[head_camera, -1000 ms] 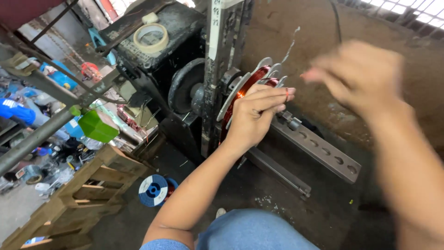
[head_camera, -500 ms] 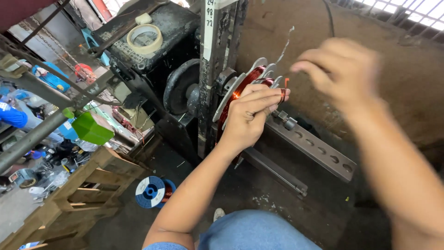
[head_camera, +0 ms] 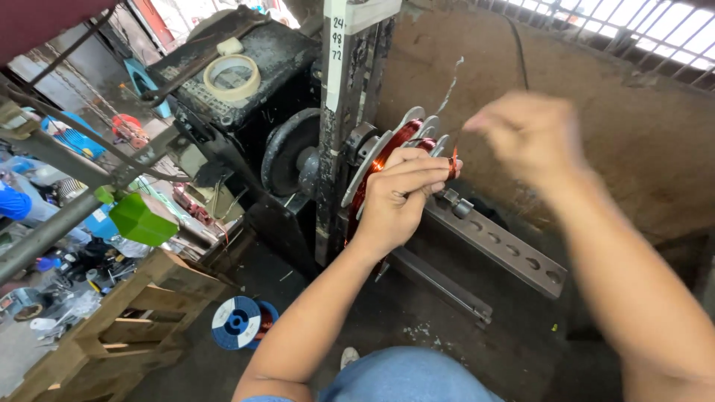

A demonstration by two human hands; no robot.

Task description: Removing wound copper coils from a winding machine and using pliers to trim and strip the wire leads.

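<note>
left hand [head_camera: 398, 197] still pinching copper coil [head_camera: 387, 152] on our winder former | right hand [head_camera: 529, 138] dropped lower, closer in, blurred, fingers can't tell | tape roll [head_camera: 232, 77] unmoved

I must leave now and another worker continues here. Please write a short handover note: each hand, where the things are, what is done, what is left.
Left hand: fingers closed on the copper wire coil on the winding former.
Right hand: raised beside the coil, blurred; grip unclear.
Tape roll lies on the machine top; blue wire spool on the floor.
Done: copper turns sit on the former.
Left: coil still mounted.
</note>
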